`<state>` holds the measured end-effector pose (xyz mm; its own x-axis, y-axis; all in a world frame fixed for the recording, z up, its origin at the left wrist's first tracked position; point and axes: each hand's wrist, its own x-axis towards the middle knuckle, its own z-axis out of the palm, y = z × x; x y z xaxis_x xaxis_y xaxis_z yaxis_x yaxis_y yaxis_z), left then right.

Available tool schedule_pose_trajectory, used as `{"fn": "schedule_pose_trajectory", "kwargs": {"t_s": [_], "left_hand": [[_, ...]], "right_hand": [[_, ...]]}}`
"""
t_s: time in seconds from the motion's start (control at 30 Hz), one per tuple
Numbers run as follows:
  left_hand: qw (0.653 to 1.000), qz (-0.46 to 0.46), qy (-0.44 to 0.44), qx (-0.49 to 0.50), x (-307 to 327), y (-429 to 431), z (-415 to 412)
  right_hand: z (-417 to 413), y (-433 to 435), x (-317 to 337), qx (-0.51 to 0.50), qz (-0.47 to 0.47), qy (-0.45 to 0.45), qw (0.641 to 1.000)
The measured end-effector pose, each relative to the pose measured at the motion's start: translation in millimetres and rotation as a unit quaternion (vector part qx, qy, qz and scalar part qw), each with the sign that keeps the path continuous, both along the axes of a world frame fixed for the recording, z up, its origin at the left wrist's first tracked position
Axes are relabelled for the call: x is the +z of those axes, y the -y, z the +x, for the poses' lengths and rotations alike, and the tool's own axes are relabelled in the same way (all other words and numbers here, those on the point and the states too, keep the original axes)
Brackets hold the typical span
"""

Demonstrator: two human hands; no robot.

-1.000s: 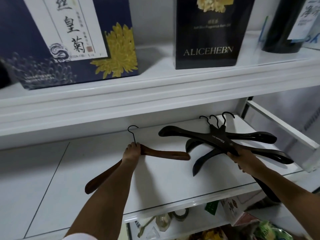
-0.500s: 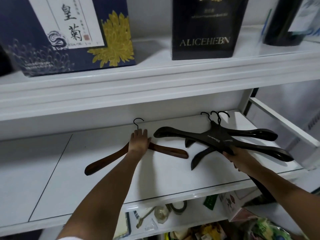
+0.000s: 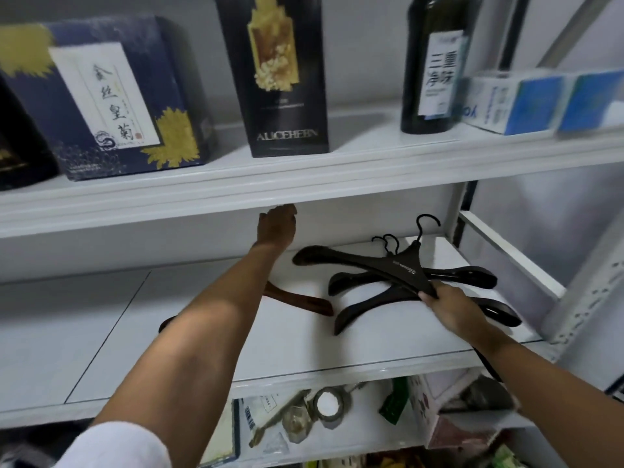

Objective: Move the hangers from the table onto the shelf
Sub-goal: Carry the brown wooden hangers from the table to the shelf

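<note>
On the middle shelf (image 3: 337, 349) black hangers (image 3: 398, 265) lie stacked, right hand (image 3: 449, 307) pinching the top one's arm; brown hanger (image 3: 304, 303) lies beside them. Left hand (image 3: 277, 226) hovers spread, empty. Placing step nearly done; next: release the black hanger.

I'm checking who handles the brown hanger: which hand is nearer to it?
Left. The left hand is raised just above and behind the brown hanger, off it, its forearm crossing over it. The right hand is farther right, gripping the black hangers.
</note>
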<state>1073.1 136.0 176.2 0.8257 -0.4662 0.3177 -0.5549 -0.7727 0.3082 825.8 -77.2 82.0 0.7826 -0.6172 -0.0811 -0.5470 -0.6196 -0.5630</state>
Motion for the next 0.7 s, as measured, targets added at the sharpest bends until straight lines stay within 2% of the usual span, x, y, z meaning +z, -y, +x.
{"fn": "schedule_pose_trajectory", "kwargs": {"t_s": [0.13,0.3,0.47,0.53,0.7], "left_hand": [[0.997,0.048,-0.048,-0.025,14.2,39.3,-48.6],[0.984,0.104,-0.132,-0.057,-12.3,110.3,-103.5],[0.985,0.073,-0.145,-0.063,-33.8,149.8,-134.8],[0.984,0.076,-0.154,-0.042,-32.1,158.2,-140.9],[0.991,0.065,-0.114,0.03,-25.6,165.6,-155.6]], "right_hand": [[-17.5,3.5,6.9,0.05,-0.045,-0.051,0.996],[-32.6,-8.4,3.3,0.088,-0.094,-0.067,0.989],[-52.3,-20.9,-3.1,0.127,-0.142,-0.054,0.98],[-59.8,-23.7,-3.3,0.139,-0.166,-0.059,0.974],[-77.2,-24.9,-6.6,0.154,-0.215,-0.07,0.962]]}}
